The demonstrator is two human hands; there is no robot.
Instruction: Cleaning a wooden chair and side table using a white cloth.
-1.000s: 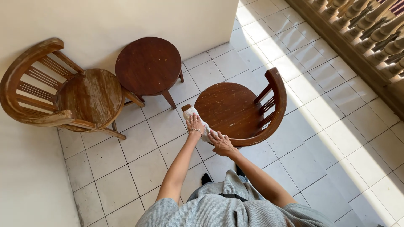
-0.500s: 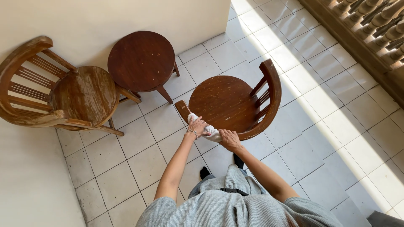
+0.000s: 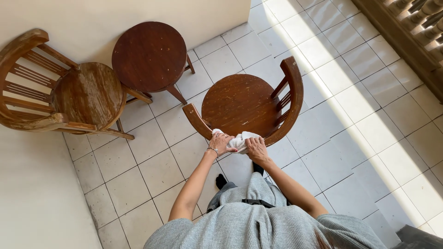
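Both hands on a white cloth (image 3: 240, 140) at the chair's (image 3: 244, 103) near edge.
Left hand (image 3: 221, 144) and right hand (image 3: 256, 148) gripping it from either side, fingers curled over it, cloth bunched between them.

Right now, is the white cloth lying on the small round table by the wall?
No, the white cloth is held by the left hand and the right hand at the front edge of the nearer chair.

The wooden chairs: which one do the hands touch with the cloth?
The right chair, by the sunlit tiles; both hands press a white cloth on its front edge.
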